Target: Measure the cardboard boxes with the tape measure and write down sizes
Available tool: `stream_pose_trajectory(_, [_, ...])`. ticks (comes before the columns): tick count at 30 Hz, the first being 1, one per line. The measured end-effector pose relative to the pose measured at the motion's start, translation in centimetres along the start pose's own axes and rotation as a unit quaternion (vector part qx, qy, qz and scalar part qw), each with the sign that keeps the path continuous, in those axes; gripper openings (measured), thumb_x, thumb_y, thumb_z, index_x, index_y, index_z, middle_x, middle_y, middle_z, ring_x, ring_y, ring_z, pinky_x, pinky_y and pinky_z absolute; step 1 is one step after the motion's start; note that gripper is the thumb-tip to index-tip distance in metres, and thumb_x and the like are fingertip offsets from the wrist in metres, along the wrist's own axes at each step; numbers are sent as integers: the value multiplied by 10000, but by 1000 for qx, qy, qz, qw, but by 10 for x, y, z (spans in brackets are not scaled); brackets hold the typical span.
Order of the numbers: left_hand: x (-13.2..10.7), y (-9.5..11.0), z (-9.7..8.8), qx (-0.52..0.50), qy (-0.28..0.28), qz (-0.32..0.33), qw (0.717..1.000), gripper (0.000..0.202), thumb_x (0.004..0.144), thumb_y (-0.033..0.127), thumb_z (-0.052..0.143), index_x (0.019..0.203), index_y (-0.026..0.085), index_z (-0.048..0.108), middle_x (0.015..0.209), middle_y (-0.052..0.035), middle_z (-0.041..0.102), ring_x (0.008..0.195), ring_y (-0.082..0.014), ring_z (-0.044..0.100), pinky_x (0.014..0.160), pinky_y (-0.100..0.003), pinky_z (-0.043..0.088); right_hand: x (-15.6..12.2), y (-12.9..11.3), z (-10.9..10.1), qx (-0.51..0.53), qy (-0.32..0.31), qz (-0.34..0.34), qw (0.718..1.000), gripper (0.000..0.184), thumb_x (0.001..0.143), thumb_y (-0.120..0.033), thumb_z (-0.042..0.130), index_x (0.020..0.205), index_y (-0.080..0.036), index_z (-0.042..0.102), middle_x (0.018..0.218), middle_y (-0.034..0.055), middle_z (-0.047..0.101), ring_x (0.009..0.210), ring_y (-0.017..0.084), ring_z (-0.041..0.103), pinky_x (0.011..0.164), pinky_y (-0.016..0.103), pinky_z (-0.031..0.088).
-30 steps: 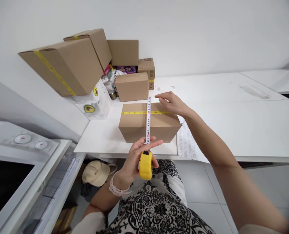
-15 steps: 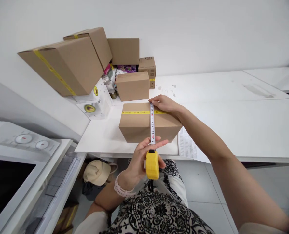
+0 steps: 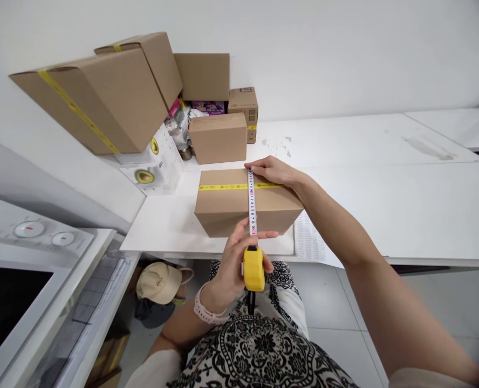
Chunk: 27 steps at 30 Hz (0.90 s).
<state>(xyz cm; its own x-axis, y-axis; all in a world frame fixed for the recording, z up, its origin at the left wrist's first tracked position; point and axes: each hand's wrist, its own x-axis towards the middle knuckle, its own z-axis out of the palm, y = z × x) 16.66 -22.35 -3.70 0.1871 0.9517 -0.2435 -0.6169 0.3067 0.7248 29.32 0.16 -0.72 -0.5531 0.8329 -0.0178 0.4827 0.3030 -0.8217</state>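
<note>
A closed cardboard box (image 3: 223, 203) with yellow tape along its top sits near the front edge of the white table. My left hand (image 3: 235, 261) grips the yellow case of a tape measure (image 3: 254, 269) just in front of the box. The white blade runs from the case across the box top to its far edge. There, my right hand (image 3: 271, 170) pinches the blade's end, its forearm passing over the box's right side.
Taped cardboard boxes (image 3: 97, 102) are stacked on white avocado-print boxes (image 3: 154, 170) at the left. Another carton (image 3: 219, 139) stands behind the measured box. A printed sheet (image 3: 310, 237) lies at its right. A microwave (image 3: 33, 269) stands lower left, near a beige cap (image 3: 158, 283).
The tape measure's case has come slightly nearer the box, with less blade showing between them. My right hand keeps its hold at the far edge. The view has shifted a little.
</note>
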Motion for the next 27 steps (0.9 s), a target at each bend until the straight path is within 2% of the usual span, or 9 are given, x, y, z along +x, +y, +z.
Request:
stream_pose_trajectory(3, [6, -4, 0, -8, 16, 17, 1000, 663, 835, 280, 686, 1409, 214, 363, 978, -84, 754, 452, -158, 658, 413, -259, 512, 1, 2, -1, -9, -5, -5, 1000, 427, 928, -420, 600, 1279, -209, 723, 1090, 75, 769, 915, 236, 682, 889, 370, 528])
stream_pose_trajectory(7, [10, -10, 1, -20, 26, 30, 999, 720, 826, 278, 692, 1442, 204, 327, 906, -54, 745, 443, -155, 653, 409, -250, 503, 1, 2, -3, -20, -13, -14, 1000, 438, 932, -441, 587, 1267, -198, 731, 1108, 77, 764, 926, 236, 672, 890, 352, 509])
stream_pose_trajectory(16, [10, -13, 6, -29, 20, 32, 999, 746, 802, 241, 684, 1438, 205, 297, 854, -33, 741, 437, -162, 655, 411, -251, 502, -1, -1, -8, -35, -36, -18, 999, 427, 925, -465, 589, 1220, -204, 753, 1067, 83, 769, 887, 217, 660, 857, 328, 490])
stream_pose_trajectory(27, [10, -13, 7, -31, 14, 34, 999, 762, 793, 253, 701, 1435, 210, 292, 829, -10, 727, 446, -164, 659, 406, -241, 483, -3, -6, -7, -29, -42, -1, 999, 431, 938, -415, 575, 1286, -207, 720, 1113, 71, 762, 867, 200, 650, 835, 314, 497])
